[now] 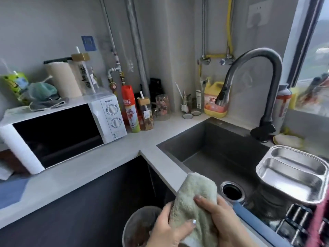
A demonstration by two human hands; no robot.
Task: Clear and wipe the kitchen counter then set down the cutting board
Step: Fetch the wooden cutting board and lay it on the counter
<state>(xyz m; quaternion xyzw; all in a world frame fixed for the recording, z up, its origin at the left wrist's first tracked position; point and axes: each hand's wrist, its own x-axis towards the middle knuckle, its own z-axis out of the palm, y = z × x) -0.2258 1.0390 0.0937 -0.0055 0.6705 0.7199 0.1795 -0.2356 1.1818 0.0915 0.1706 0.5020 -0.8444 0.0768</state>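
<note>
Both hands hold a pale green towel [194, 202] at the bottom of the view, over the front edge of the sink. My left hand [167, 229] grips its lower left side and my right hand [220, 218] wraps around its right side. The light grey counter [99, 164] runs in an L from the microwave to the sink. No cutting board is in view.
A white microwave [58, 132] stands on the left. An orange spray can [130, 109], jars and a yellow detergent bottle [214, 98] line the back wall. A dark sink [219, 152] with a curved faucet [256, 77] holds a steel divided tray [292, 173]. A round bin [138, 227] sits below.
</note>
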